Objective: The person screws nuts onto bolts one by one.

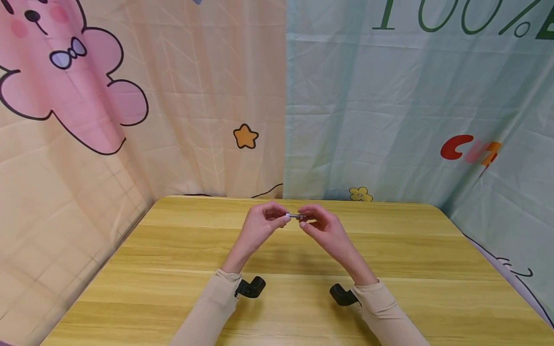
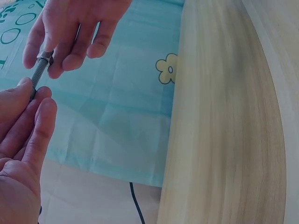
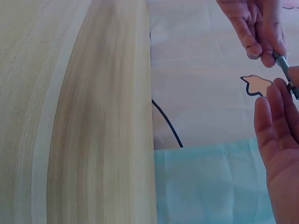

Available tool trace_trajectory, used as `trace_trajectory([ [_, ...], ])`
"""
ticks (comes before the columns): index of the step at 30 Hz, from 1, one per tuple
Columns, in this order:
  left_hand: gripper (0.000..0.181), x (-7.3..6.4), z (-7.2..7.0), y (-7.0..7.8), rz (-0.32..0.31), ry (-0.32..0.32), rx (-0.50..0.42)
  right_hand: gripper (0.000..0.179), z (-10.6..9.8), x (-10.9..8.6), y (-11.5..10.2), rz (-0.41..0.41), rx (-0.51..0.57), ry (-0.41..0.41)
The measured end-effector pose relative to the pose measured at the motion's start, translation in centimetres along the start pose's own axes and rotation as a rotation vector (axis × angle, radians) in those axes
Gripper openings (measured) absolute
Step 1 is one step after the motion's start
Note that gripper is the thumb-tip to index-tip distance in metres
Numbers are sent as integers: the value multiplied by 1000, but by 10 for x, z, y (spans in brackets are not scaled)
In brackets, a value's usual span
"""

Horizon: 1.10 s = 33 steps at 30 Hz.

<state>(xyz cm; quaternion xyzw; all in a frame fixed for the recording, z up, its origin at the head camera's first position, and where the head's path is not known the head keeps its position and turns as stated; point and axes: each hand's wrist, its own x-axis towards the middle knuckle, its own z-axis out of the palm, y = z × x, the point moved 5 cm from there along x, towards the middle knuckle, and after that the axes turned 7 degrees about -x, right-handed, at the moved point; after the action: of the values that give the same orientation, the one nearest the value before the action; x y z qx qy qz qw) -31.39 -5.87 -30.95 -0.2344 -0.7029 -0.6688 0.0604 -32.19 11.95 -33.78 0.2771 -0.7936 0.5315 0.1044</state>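
Note:
A small metal bolt (image 1: pixel 294 216) is held level between the two hands above the far part of the table. My left hand (image 1: pixel 265 220) pinches one end of it between thumb and fingertips. At the other end my right hand (image 1: pixel 321 223) pinches a nut (image 2: pixel 45 56) that sits around the threaded shank. The left wrist view shows the bare thread (image 2: pixel 39 71) between the hands. In the right wrist view the bolt's left end (image 3: pixel 281 60) shows at the left fingertips, and the right thumb partly covers the nut.
A wooden table (image 1: pixel 294 307) lies under both forearms. Printed curtains (image 1: pixel 207 96) hang behind it and along both sides, close to its edges. A black wrist camera (image 1: pixel 252 287) is strapped to the left wrist, another (image 1: pixel 343 294) to the right.

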Motion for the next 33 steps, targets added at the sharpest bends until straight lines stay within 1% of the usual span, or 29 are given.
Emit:
trace_trajectory([
  [3,11,0,0,0,1,0,0,23,0,0,-1,-4,11,9],
  [4,11,0,1,0,-2,0,-3,23,0,0,4,-6,16,14],
  [7,11,0,1,0,-1,-1,0,22,0,0,6,18,42,19],
  [11,10,0,2,1,-6,-2,1,23,0,0,5,51,81,6],
  [14,10,0,2,2,-9,-3,6,19,-1,-2,-6,68,64,0],
  [18,11,0,3,2,-6,-9,10,15,-2,-3,-22,103,6,10],
  [21,11,-1,4,3,-6,-13,12,18,-3,-3,-23,139,0,15],
  [24,11,-1,4,3,2,-15,15,21,-3,-3,-22,152,5,16],
  [27,11,-1,4,3,10,-11,13,20,-4,-3,-23,133,7,25],
  [31,12,0,4,2,0,-7,11,26,-6,-3,-26,70,2,34],
  [33,12,2,3,-6,-9,-6,10,27,-5,-4,-28,42,-2,34],
])
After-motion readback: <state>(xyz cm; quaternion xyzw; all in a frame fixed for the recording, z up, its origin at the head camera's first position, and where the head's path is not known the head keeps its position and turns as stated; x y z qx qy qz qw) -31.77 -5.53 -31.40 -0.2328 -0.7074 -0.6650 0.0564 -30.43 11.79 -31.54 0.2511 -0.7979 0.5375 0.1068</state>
